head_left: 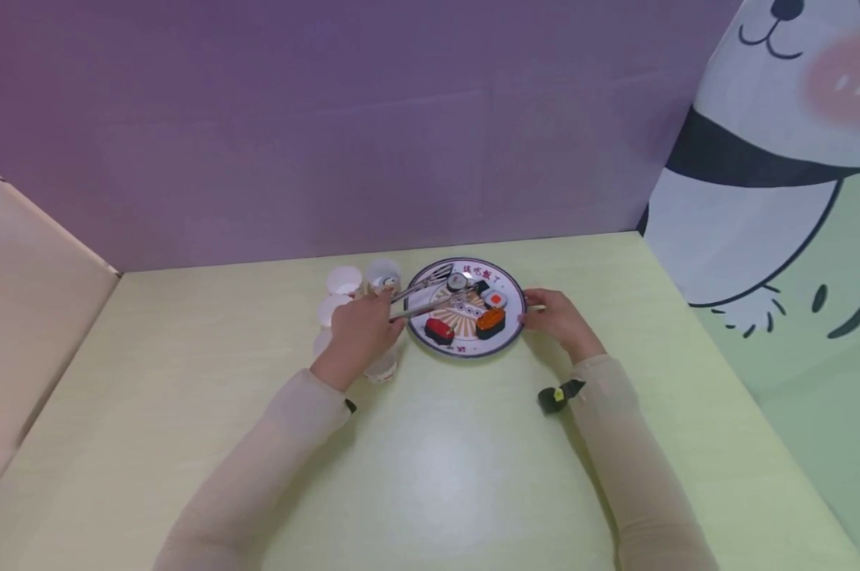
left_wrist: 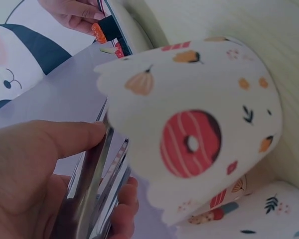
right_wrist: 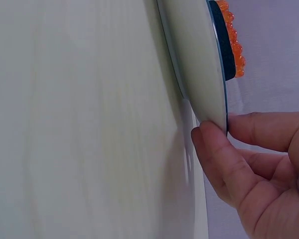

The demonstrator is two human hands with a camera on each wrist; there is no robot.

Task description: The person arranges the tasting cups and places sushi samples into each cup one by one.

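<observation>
Metal tongs (left_wrist: 92, 184) are in my left hand (head_left: 362, 337), thumb on one arm and fingers around the other. They reach over a round plate (head_left: 514, 316) with a dark blue rim, their ends spread around a round sushi roll (head_left: 456, 281); whether they pinch it I cannot tell. Also on the plate are a red-topped sushi piece (head_left: 439, 331), an orange roe sushi (head_left: 490, 323) and a white roll with a red centre (head_left: 495, 299). My right hand (head_left: 558, 321) pinches the plate's right rim between thumb and fingers.
Several paper cups stand left of the plate, around my left hand: a white cup (head_left: 344, 280), one with something inside (head_left: 383, 274) and a printed cup (left_wrist: 189, 134) close beside the tongs. A small black device (head_left: 560, 396) is at my right sleeve. A purple wall (head_left: 373, 159) rises behind the table.
</observation>
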